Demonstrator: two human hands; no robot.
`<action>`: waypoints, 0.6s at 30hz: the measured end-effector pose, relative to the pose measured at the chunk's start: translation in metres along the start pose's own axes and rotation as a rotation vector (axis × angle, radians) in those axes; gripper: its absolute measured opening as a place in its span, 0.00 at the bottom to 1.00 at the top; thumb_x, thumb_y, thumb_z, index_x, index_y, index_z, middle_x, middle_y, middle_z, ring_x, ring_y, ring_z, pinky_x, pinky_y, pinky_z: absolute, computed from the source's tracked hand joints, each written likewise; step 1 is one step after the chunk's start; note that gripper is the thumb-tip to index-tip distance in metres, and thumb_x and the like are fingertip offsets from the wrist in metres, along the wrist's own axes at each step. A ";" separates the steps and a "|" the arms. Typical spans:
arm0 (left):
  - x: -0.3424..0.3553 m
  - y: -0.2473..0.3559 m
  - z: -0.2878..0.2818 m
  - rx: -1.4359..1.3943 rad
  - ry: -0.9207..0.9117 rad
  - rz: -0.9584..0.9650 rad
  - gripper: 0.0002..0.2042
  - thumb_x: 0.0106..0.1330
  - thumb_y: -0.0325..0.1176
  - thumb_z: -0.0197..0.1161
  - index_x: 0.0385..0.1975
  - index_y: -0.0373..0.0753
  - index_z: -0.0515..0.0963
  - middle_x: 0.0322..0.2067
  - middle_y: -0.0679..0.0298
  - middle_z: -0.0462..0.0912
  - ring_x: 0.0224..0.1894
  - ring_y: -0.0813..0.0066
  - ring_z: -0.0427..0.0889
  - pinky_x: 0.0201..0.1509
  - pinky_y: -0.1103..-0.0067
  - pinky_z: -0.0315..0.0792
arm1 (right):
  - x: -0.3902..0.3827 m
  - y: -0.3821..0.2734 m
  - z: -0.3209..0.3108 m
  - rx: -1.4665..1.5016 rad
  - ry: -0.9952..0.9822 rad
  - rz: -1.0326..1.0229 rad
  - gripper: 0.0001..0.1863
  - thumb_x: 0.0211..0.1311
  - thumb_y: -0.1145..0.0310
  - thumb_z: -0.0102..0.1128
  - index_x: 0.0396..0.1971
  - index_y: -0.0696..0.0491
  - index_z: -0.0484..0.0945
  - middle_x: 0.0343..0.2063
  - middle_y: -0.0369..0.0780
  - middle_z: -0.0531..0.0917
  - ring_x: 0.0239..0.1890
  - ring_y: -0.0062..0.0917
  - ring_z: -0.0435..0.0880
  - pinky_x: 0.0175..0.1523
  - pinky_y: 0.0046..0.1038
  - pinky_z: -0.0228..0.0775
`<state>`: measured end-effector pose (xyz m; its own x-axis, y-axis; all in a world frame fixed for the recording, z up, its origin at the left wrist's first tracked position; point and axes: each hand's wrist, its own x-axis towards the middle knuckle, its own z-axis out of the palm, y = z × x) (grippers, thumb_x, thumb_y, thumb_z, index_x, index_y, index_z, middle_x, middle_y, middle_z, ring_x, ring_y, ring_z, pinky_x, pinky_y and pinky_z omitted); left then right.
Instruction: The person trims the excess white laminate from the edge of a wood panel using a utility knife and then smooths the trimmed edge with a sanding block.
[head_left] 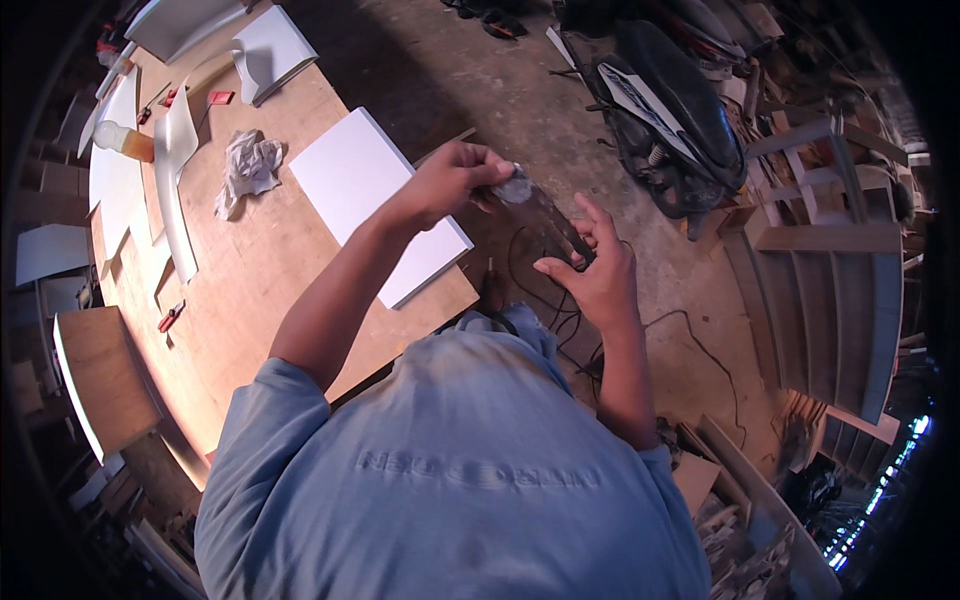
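Note:
My left hand (450,185) pinches a pale grey, crumpled bit of material (516,184) at the upper end of a long, dark, flat tool (548,225), whose exact kind I cannot make out. My right hand (602,270) holds the tool's lower end between thumb and fingers, with some fingertips raised. Both hands are in the air, just beside a stack of white panels (350,170) on the corner of a plywood worktable (250,340). A crumpled white cloth (250,165) lies left of the panels.
Curved white strips (175,200), a bottle (130,140) and red-handled pliers (170,315) lie on the table. A motorbike (660,120) stands on the concrete floor (680,290) beyond my right hand, with loose cables (560,310) below. Wooden shelf carcasses (830,320) stand at the right.

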<state>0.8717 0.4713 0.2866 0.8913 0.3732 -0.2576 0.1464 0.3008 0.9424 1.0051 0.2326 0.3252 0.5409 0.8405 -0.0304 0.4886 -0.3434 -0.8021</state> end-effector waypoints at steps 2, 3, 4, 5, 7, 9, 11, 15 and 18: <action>-0.001 -0.003 -0.009 -0.081 0.021 0.014 0.11 0.78 0.38 0.66 0.41 0.36 0.84 0.36 0.66 0.87 0.39 0.78 0.85 0.45 0.77 0.82 | -0.003 0.015 -0.010 0.149 -0.079 0.007 0.38 0.61 0.64 0.80 0.69 0.56 0.73 0.52 0.44 0.88 0.48 0.28 0.89 0.51 0.31 0.82; -0.001 -0.004 -0.014 -0.093 0.009 0.026 0.11 0.79 0.40 0.65 0.41 0.37 0.84 0.37 0.66 0.86 0.39 0.79 0.84 0.46 0.77 0.81 | -0.004 0.021 -0.016 0.225 -0.116 0.010 0.36 0.63 0.65 0.78 0.69 0.57 0.73 0.52 0.44 0.88 0.47 0.26 0.88 0.51 0.30 0.82; -0.003 -0.003 -0.016 -0.114 0.018 0.029 0.12 0.79 0.40 0.65 0.41 0.37 0.84 0.36 0.66 0.86 0.39 0.79 0.84 0.45 0.78 0.81 | -0.005 0.024 -0.023 0.354 -0.144 0.083 0.34 0.65 0.67 0.76 0.69 0.58 0.73 0.53 0.43 0.88 0.48 0.25 0.88 0.52 0.29 0.82; -0.006 -0.001 -0.017 -0.136 0.027 0.031 0.12 0.79 0.40 0.64 0.41 0.37 0.84 0.36 0.67 0.86 0.38 0.79 0.84 0.45 0.78 0.80 | -0.006 0.025 -0.030 0.484 -0.170 0.157 0.32 0.67 0.68 0.74 0.69 0.59 0.73 0.53 0.43 0.87 0.48 0.24 0.87 0.52 0.28 0.82; -0.007 -0.001 -0.024 -0.182 0.019 0.043 0.12 0.80 0.40 0.63 0.41 0.37 0.84 0.36 0.67 0.87 0.36 0.80 0.83 0.44 0.79 0.79 | -0.010 0.029 -0.038 0.716 -0.206 0.186 0.29 0.71 0.71 0.70 0.69 0.61 0.73 0.53 0.42 0.87 0.49 0.23 0.87 0.54 0.28 0.82; -0.008 -0.003 -0.028 -0.219 0.021 0.058 0.12 0.80 0.39 0.63 0.41 0.36 0.84 0.35 0.66 0.87 0.34 0.80 0.83 0.43 0.80 0.79 | -0.015 0.033 -0.040 0.916 -0.230 0.093 0.27 0.73 0.72 0.66 0.69 0.63 0.72 0.53 0.42 0.87 0.50 0.24 0.87 0.55 0.28 0.82; -0.008 -0.001 -0.027 -0.257 0.015 0.048 0.12 0.80 0.39 0.63 0.41 0.36 0.84 0.35 0.66 0.87 0.34 0.80 0.83 0.42 0.80 0.79 | -0.019 0.033 -0.038 1.026 -0.222 0.050 0.27 0.74 0.73 0.65 0.69 0.64 0.72 0.53 0.43 0.87 0.51 0.24 0.87 0.56 0.29 0.82; -0.007 0.002 -0.023 -0.302 0.006 0.032 0.11 0.80 0.38 0.63 0.41 0.36 0.84 0.34 0.66 0.87 0.34 0.80 0.83 0.41 0.81 0.80 | -0.020 0.034 -0.035 1.126 -0.190 0.016 0.27 0.74 0.72 0.66 0.68 0.64 0.72 0.52 0.44 0.87 0.49 0.25 0.87 0.55 0.30 0.84; -0.008 0.002 -0.026 -0.304 -0.012 0.026 0.11 0.80 0.38 0.63 0.42 0.36 0.84 0.34 0.65 0.87 0.34 0.79 0.84 0.41 0.80 0.80 | -0.018 0.037 -0.034 1.010 -0.153 0.082 0.28 0.72 0.69 0.69 0.67 0.64 0.73 0.53 0.45 0.87 0.48 0.26 0.89 0.53 0.27 0.84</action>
<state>0.8537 0.4913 0.2851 0.8985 0.3740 -0.2299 -0.0099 0.5409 0.8410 1.0366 0.1903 0.3166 0.4191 0.8990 -0.1269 -0.3894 0.0518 -0.9196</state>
